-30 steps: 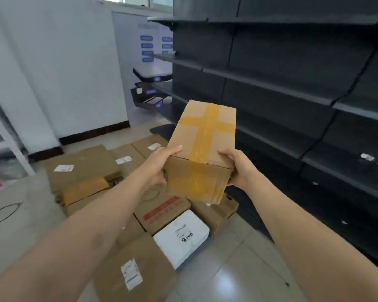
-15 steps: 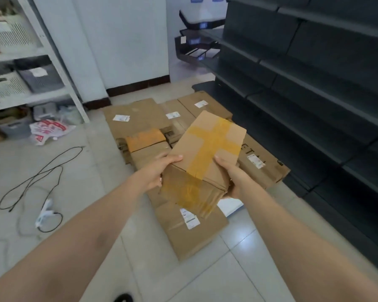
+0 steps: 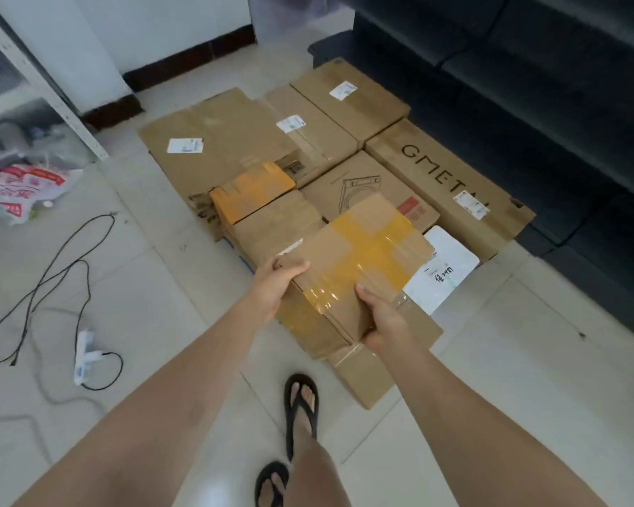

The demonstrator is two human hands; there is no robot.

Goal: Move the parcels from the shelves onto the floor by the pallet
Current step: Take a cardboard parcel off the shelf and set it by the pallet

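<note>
Your left hand (image 3: 273, 289) and right hand (image 3: 383, 322) grip the brown, yellow-taped cardboard parcel (image 3: 363, 258). Lower it level onto the floor (image 3: 169, 294), then let go.

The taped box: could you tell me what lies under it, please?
Beneath the taped box a brown parcel pokes out, beside a white parcel; the rest is covered.

The brown box (image 3: 363, 258) wears a yellow tape cross; the parcel (image 3: 443, 283) at its right is white, the sandals (image 3: 290, 422) black.
</note>
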